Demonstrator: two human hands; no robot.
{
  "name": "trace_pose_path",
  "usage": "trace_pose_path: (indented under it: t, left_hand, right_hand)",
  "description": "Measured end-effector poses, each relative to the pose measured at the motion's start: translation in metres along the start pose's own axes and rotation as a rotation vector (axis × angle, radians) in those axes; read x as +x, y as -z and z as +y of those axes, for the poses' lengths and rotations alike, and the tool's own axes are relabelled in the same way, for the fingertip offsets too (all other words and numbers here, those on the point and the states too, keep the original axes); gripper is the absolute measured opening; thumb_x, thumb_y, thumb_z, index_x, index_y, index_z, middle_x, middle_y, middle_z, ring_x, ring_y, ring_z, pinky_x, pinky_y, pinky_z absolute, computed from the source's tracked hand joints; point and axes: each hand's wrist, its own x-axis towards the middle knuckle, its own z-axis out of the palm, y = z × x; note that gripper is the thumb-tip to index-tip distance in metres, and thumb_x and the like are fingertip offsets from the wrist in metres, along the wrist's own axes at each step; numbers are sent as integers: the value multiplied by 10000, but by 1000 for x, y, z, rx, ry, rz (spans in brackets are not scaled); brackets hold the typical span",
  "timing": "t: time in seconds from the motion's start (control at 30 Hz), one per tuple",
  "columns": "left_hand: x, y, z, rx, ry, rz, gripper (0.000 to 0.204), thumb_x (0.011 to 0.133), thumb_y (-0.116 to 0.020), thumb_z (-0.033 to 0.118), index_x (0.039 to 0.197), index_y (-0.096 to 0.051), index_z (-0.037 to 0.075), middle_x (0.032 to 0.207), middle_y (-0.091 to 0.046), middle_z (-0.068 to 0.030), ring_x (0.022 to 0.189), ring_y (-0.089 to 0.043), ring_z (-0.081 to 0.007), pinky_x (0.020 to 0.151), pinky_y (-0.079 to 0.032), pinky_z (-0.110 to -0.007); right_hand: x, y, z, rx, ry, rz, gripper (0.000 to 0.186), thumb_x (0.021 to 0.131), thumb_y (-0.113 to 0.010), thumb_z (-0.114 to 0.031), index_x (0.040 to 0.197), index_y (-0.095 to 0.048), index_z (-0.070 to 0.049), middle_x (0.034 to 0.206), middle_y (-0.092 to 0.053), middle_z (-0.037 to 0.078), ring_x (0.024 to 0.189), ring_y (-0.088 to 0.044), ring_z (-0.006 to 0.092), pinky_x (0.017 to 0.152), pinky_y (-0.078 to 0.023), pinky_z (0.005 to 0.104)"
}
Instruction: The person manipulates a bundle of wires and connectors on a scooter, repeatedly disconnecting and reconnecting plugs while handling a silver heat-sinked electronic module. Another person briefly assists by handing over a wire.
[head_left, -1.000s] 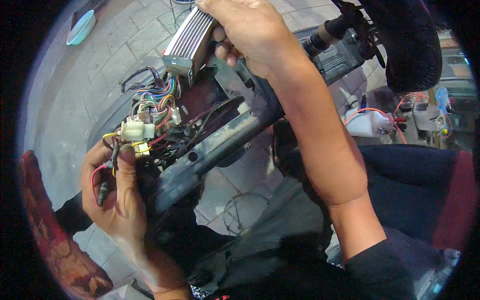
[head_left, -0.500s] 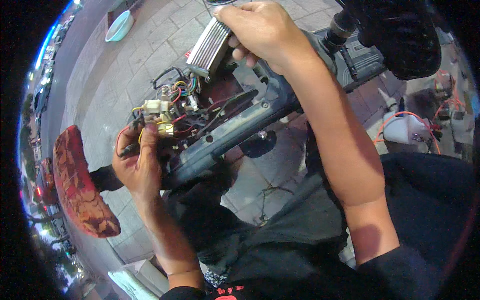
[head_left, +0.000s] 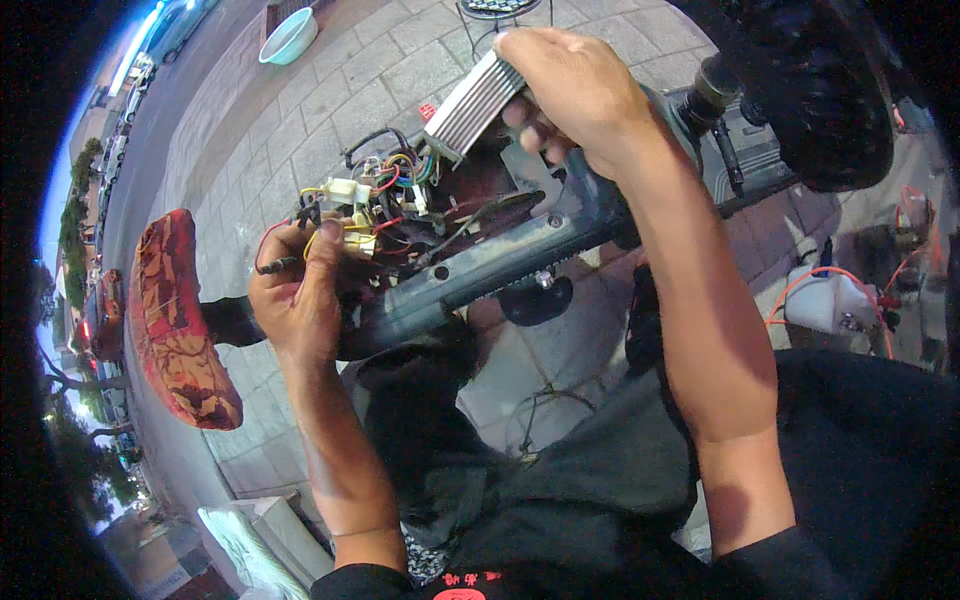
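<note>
My right hand (head_left: 585,100) grips the upper end of a silver finned controller box (head_left: 470,108), held tilted over the open body of an electric scooter (head_left: 480,262). From the box's lower end a bundle of coloured wires (head_left: 405,168) runs down into the cavity. Closed around several wires and plugs, my left hand (head_left: 300,300) has its thumb against a pale yellow wire connector (head_left: 360,240). A second whitish connector (head_left: 348,191) sits just above that thumb. A loose black-sleeved lead (head_left: 278,266) sticks out beside the fingers. What the curled left fingers press on is partly hidden.
A red patterned saddle (head_left: 180,325) is at the scooter's left end; a black tyre-like shape (head_left: 835,100) looms upper right. A white container (head_left: 828,300) with an orange hose stands at right. A pale blue basin (head_left: 289,38) rests on the paving (head_left: 340,85) at the far left.
The whole view has shifted, so the scooter and both hands appear further right. Both hands keep their holds, and the controller box stays raised over the wiring.
</note>
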Motion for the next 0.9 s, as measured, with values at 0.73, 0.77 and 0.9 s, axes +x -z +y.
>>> trace_pose_path:
  t: [0.73, 0.77, 0.9]
  left_hand:
    - [128, -50, 27, -82, 85, -265, 257, 1018, -853, 227, 1129, -791, 4, 888, -761, -15, 743, -677, -84, 669, -524, -257]
    - [135, -51, 18, -131, 152, -283, 262, 1019, -851, 243, 1124, -793, 10, 879, -758, -12, 734, -672, -81, 657, -517, -257]
    - [155, -56, -17, -284, 244, -374, 269, 1026, -834, 241, 1160, -788, 13, 905, -777, -20, 744, -685, -78, 650, -527, -269]
  right_hand:
    - [41, -5, 2, 196, -60, 188, 309, 1092, -676, -337, 1193, -711, -47, 774, -695, 31, 480, -577, 99, 397, -463, 267]
    - [44, -4, 6, 175, -83, 185, 308, 1093, -675, -344, 1186, -712, -53, 772, -692, 29, 480, -577, 100, 397, -463, 267]
    - [45, 7, 17, 50, -43, 184, 359, 1075, -712, -405, 1217, -741, -76, 796, -709, 25, 526, -593, 71, 411, -443, 245]
